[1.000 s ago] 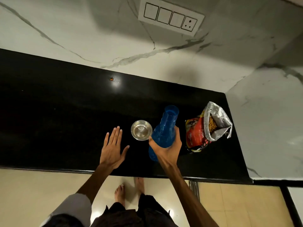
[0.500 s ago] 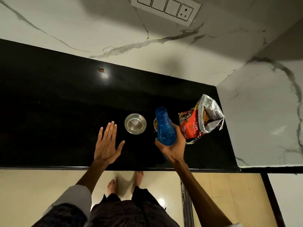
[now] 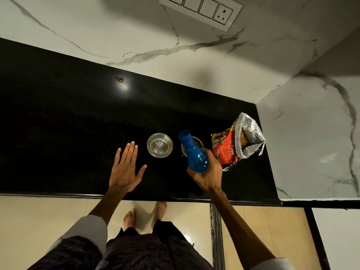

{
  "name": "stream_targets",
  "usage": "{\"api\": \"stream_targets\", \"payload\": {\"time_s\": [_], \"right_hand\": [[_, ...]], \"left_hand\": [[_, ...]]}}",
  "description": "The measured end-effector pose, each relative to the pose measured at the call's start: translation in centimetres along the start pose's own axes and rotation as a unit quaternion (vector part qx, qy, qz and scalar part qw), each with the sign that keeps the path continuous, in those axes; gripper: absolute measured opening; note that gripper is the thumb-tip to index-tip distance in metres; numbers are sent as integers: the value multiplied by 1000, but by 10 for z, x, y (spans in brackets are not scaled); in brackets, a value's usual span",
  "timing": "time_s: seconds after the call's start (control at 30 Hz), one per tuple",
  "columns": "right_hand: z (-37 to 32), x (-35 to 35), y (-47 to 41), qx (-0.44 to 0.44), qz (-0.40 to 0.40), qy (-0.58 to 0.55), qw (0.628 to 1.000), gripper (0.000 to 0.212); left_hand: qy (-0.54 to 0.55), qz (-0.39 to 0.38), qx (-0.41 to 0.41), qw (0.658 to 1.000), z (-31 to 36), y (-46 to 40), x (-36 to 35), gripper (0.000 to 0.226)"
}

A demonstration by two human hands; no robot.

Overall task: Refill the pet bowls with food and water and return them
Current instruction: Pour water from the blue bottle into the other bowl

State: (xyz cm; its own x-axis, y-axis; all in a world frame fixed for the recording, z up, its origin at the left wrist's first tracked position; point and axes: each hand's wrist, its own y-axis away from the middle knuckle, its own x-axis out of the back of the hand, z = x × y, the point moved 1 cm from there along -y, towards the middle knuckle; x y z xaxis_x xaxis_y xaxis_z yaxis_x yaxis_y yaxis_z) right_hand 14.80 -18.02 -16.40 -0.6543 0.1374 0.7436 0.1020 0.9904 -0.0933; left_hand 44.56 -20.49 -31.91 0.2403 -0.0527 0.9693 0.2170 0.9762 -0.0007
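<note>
A small steel bowl [image 3: 159,145] stands on the black counter [image 3: 68,123], with clear water in it. To its right a second steel bowl [image 3: 198,142] is mostly hidden behind a blue plastic bottle [image 3: 194,154]. My right hand [image 3: 208,176] grips the bottle's base; its open neck tilts up and to the left. My left hand [image 3: 124,170] rests flat on the counter left of the water bowl, fingers spread and holding nothing. An open red pet food bag [image 3: 237,141] showing kibble stands right of the bottle.
A marble wall with a switch panel [image 3: 202,8] runs behind the counter, and a side wall closes it off on the right. A small orange speck [image 3: 120,79] lies far back. The counter's front edge is just below my hands; my bare feet stand on the tiled floor.
The bottle has swung from leaning toward the left bowl to a more upright tilt over the right bowl. The second bowl has come partly into view. My left hand stayed put.
</note>
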Motion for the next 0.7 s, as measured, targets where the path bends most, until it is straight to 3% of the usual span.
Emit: {"api": "stream_targets", "payload": {"time_s": [0.7], "right_hand": [[18,-9,-9,3,-39,116,993,79]], "left_hand": [[6,10,-2,1000,0,0,0,85]]}}
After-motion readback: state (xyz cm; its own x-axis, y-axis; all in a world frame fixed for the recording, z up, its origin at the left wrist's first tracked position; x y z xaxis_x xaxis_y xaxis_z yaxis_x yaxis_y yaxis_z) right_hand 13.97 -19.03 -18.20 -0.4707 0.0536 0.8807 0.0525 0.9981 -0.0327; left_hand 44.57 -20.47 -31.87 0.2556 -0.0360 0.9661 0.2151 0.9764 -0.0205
